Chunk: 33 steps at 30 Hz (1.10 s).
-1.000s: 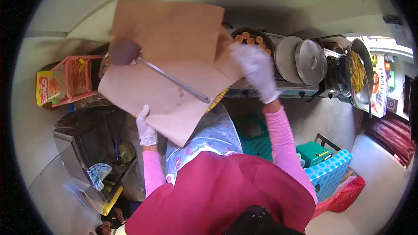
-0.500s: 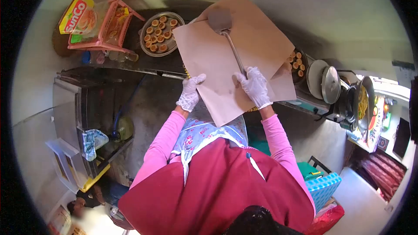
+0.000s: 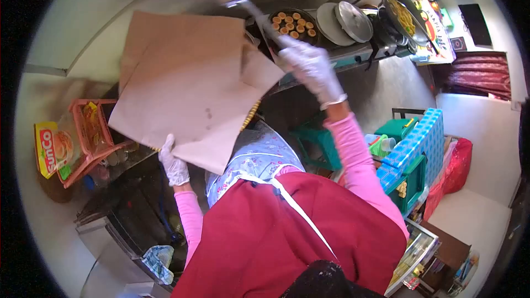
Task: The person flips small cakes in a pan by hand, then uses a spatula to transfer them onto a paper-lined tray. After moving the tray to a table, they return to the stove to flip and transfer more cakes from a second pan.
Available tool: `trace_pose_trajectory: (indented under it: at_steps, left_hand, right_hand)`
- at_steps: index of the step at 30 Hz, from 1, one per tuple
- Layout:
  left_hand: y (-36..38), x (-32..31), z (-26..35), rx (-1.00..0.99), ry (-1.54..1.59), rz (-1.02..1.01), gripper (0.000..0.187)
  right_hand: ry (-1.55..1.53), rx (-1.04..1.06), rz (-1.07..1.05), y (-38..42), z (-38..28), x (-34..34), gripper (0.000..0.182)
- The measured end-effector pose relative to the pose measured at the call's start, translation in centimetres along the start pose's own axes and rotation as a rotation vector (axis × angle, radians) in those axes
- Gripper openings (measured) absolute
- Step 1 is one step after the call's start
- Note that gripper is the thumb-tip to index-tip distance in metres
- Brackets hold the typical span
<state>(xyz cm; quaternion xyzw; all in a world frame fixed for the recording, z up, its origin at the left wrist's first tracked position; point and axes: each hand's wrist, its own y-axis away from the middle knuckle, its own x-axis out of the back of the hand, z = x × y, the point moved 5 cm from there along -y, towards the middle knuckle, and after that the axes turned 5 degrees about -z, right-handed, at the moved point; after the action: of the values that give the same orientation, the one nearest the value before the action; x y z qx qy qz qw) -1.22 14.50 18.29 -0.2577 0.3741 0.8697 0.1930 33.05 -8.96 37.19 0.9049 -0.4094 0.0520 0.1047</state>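
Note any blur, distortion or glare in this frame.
Head view: strong fisheye with black corners; the right hand and its spatula smear with motion; daylight blows out the top right; the brown paper and left hand stay fairly sharp.

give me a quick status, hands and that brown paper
Left hand grips the brown paper at its lower edge. Right hand shut on a metal spatula, raised by the round tray of small cakes. Nothing between them.
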Motion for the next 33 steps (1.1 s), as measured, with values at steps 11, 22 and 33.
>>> trace_pose_trajectory:
  at_steps: [11,22,33]
  left_hand:
    - [2.1,7.6,4.6,-0.062,0.012,0.159,0.025]
    - [4.7,6.2,3.2,-0.053,0.002,0.199,0.028]
    - [3.4,5.4,2.0,-0.039,0.013,0.196,0.025]
  right_hand:
    - [1.709,0.009,0.010,-8.4,9.0,19.1,0.020]
    - [1.745,-0.083,-0.220,-14.0,11.8,17.3,0.025]
    - [1.144,-0.517,-0.269,-16.9,14.7,23.2,0.019]
